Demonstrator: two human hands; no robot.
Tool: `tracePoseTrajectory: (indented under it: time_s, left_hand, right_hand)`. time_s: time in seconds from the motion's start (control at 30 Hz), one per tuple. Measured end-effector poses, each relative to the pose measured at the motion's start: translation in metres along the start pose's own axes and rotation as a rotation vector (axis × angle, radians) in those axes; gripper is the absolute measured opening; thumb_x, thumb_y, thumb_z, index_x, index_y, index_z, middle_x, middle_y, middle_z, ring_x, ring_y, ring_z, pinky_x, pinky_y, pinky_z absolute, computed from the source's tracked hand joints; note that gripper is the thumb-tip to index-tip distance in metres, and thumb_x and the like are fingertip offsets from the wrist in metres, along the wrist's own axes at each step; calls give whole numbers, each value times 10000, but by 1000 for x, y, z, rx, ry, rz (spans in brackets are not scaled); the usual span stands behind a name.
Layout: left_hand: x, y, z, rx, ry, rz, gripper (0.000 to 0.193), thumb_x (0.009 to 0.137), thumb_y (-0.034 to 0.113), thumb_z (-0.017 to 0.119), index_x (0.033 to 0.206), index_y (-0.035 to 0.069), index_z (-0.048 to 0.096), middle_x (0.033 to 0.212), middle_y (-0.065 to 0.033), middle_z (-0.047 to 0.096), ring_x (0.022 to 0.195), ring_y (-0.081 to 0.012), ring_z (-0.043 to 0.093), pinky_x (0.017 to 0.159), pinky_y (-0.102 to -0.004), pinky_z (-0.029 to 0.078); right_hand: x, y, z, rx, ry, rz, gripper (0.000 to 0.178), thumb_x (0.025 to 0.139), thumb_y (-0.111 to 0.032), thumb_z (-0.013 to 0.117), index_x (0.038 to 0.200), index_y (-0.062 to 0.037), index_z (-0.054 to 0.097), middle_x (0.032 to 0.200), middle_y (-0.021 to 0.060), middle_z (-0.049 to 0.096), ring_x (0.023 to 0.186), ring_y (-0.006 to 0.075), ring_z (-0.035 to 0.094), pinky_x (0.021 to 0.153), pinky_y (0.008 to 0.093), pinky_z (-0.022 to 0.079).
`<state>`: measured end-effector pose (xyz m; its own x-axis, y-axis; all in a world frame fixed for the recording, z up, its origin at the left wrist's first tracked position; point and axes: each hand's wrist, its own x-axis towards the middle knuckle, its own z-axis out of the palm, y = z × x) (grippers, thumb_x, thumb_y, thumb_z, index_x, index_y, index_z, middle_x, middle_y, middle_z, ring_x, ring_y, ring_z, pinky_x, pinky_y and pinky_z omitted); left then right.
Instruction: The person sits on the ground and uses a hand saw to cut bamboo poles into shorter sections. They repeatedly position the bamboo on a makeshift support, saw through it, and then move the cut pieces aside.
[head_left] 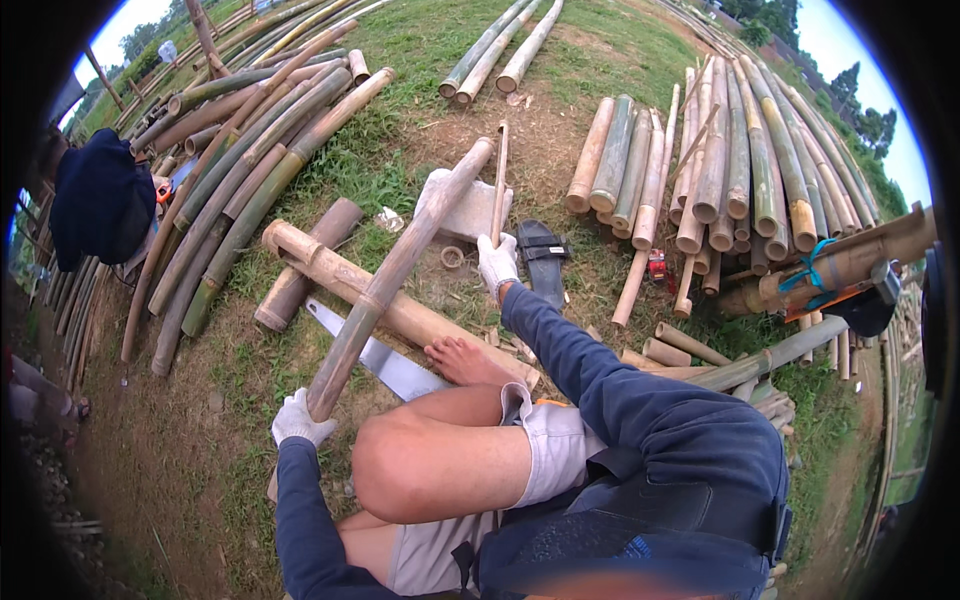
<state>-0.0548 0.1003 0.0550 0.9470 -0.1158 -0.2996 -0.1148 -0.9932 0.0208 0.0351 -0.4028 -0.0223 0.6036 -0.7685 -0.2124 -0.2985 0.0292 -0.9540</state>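
Note:
My left hand (302,420), in a white glove, is closed round the near end of a bamboo pole (378,290). The pole slants away to the right and passes over a pale stone block (470,210). In my right hand (498,265), also gloved, is a thin bamboo stick (500,180), upright in the picture beside the pole's far end. Under the pole lie a thicker bamboo length (420,325) and a handsaw (395,368) with a broad steel blade. My bare foot (465,362) rests against the thicker bamboo.
A black sandal (543,262) lies right of my right hand. Bamboo poles are stacked at the left (260,180) and right (745,150), with several cut pieces between (620,160). Another person (100,200) in dark clothing bends at the far left. A cut bamboo ring (452,257) lies near the block.

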Motion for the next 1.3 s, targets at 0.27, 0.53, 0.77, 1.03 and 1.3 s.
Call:
tracePoseTrajectory:
  time_s: [0.27, 0.53, 0.77, 1.03, 1.3]
  left_hand:
    - [3, -3, 2, -9, -20, 3, 970, 674, 517, 944, 1491, 169, 555, 1300, -182, 687, 1160, -369, 723, 989, -492, 591]
    - [6, 0, -1, -18, -17, -7, 969, 684, 507, 957, 1508, 177, 567, 1307, -171, 690, 1177, -367, 719, 1006, -494, 588]
    - [5, -7, 2, 8, -13, -6, 899, 747, 524, 913, 1507, 205, 554, 1333, -169, 667, 1219, -367, 696, 1042, -490, 567]
    - [5, -11, 6, -20, -13, -20, 948, 723, 524, 922, 1529, 192, 550, 1346, -167, 672, 1224, -365, 693, 1047, -480, 562]
    - [24, -27, 38, -61, 43, 47, 991, 681, 384, 982, 1525, 113, 537, 1349, -186, 656, 1248, -383, 674, 1057, -478, 562]
  right_hand:
    - [-55, -3, 51, -194, -46, -128, 877, 995, -413, 687, 1677, -125, 218, 1388, 367, 494, 1233, 524, 596, 1077, 572, 480]
    - [-89, -12, 99, -79, -244, -36, 1169, 911, -338, 769, 1730, -86, -26, 1672, 433, 217, 1503, 556, 406, 1262, 518, 366]
    - [-82, 15, 140, -79, -421, -116, 1367, 874, -409, 865, 1709, -49, -155, 1596, 347, 405, 1254, 427, 648, 933, 491, 623]
    - [-90, 1, 126, 20, -599, 32, 1379, 888, -319, 876, 1704, -128, -219, 1631, 346, 350, 1137, 401, 717, 677, 473, 688]
    - [-83, 56, 90, -142, -342, 64, 1295, 834, -418, 841, 1741, -83, -20, 1659, 382, 331, 1495, 524, 443, 1250, 478, 395]
